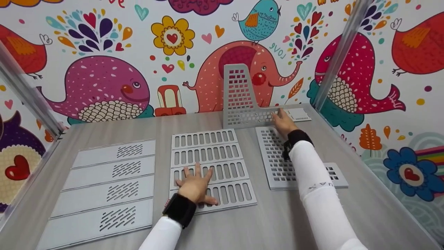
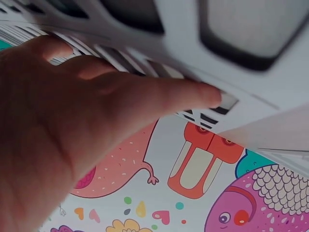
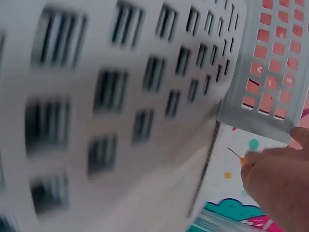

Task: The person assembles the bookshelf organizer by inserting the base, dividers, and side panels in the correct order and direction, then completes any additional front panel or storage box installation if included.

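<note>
While left fingers (image 1: 198, 170) lie spread, touching slotted panels (image 1: 216, 162), right fingers (image 1: 276, 118) grip upright perforated panel (image 1: 240, 110)

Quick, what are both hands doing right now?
Left hand: open, fingers spread on the slotted gray panels.
Right hand: closed, holding the end of the L-shaped perforated panel.

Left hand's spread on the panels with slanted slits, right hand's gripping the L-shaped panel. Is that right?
Not quite: the head view shows the left hand spread on the panels with long rounded slots. The right hand is indeed gripping the L-shaped panel.
</note>
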A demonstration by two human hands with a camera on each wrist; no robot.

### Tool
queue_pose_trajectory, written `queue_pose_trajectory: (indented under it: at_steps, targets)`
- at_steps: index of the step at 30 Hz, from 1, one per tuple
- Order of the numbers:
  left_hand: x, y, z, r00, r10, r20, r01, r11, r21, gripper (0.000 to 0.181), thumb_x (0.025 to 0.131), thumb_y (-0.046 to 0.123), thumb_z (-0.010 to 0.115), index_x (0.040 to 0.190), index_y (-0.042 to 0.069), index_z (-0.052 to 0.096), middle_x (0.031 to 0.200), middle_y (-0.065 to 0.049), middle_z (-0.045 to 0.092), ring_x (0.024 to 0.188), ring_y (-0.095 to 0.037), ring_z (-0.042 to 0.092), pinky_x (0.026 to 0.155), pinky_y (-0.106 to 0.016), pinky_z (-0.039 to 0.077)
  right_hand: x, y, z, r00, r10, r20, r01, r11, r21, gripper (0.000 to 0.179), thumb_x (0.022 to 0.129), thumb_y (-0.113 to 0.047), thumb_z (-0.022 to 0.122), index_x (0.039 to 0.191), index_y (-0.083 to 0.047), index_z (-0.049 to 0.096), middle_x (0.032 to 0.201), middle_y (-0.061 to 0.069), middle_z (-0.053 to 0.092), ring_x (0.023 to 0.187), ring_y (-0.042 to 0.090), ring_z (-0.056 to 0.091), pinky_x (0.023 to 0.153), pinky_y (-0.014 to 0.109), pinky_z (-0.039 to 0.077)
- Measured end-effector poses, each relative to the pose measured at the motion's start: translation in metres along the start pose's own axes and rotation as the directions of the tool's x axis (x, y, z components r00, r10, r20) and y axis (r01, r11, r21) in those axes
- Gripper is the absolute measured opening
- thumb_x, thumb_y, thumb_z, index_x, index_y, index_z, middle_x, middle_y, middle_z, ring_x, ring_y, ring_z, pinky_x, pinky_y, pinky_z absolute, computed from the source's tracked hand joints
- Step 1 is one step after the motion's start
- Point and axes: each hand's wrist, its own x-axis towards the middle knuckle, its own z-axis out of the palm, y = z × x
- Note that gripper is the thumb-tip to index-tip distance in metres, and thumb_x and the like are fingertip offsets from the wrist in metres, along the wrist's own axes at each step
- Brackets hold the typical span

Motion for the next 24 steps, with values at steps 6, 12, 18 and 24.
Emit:
queue_pose_trajectory:
  at_steps: [6,12,18,24]
  targets:
    - [-0.002,0.001,0.006,1.0,0.004,-0.009,-0.004,1.0,0.0,0.114,0.066,0.059,0.085,0.159,0.022,0.029,0.166,-0.026,0.014,0.146,-0.062,0.014,0.101,-0.082,0.033,0.001,0.008,0.007,0.988,0.041,-0.146,0.002,0.959,0.283,0.071,0.109,-0.029,0.033,0.161,-0.007,-0.01,0.169,0.021,0.0,0.157,0.034,0.003,0.13,0.045,0.008]
    - [-0.004,-0.001,0.007,1.0,0.0,-0.018,-0.001,1.0,-0.025,0.114,0.066,0.058,0.086,0.159,0.023,0.03,0.166,-0.026,0.014,0.146,-0.062,0.014,0.102,-0.083,0.031,-0.014,-0.011,0.006,0.992,0.044,-0.12,0.008,0.915,0.404,0.064,0.11,-0.023,0.032,0.162,-0.012,-0.003,0.17,0.014,0.0,0.158,0.029,0.002,0.13,0.041,0.01]
    - [-0.004,0.0,0.006,1.0,-0.01,-0.009,0.009,0.999,-0.036,0.114,0.066,0.058,0.085,0.159,0.023,0.029,0.167,-0.025,0.012,0.147,-0.062,0.012,0.103,-0.083,0.028,0.0,-0.001,0.022,0.986,-0.032,-0.161,0.055,0.989,0.139,0.061,0.11,-0.031,0.035,0.162,-0.008,0.012,0.166,0.02,0.02,0.155,0.035,0.02,0.128,0.045,0.02]
    - [-0.003,-0.001,0.001,1.0,-0.01,-0.019,0.01,1.0,0.001,0.113,0.067,0.06,0.085,0.159,0.023,0.03,0.166,-0.024,0.015,0.147,-0.06,0.015,0.102,-0.081,0.033,0.011,-0.014,0.051,0.98,-0.158,-0.119,0.164,0.985,0.045,0.082,0.098,-0.026,0.063,0.161,-0.004,0.015,0.161,0.027,0.029,0.151,0.04,0.029,0.125,0.05,0.026]
